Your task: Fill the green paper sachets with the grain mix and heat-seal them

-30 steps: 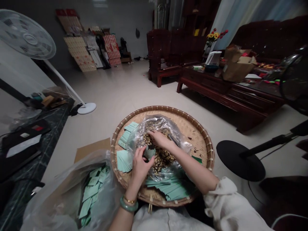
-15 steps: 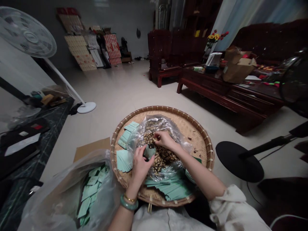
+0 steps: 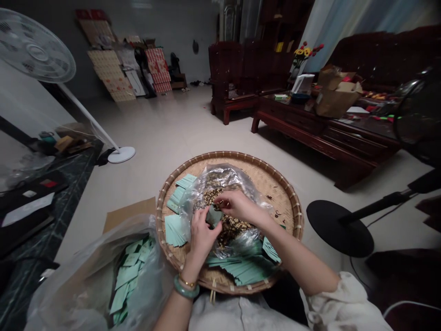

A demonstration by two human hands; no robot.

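Green packet [image 3: 214,216] in left hand [image 3: 201,240], right hand [image 3: 238,206] closer than before

Nothing legible from here: the print on my green paper slips [image 3: 175,230] and the red-patterned cartons [image 3: 157,64] is too small to read.

**Two hands [image 3: 201,241] over one round woven bamboo tray [image 3: 292,197]**

Two clear plastic bags [image 3: 213,181]: one in the tray, one beside it. Two standing fans [image 3: 36,46]. One jade bangle [image 3: 186,287]. Green paper packets [image 3: 244,271]: too many to count.
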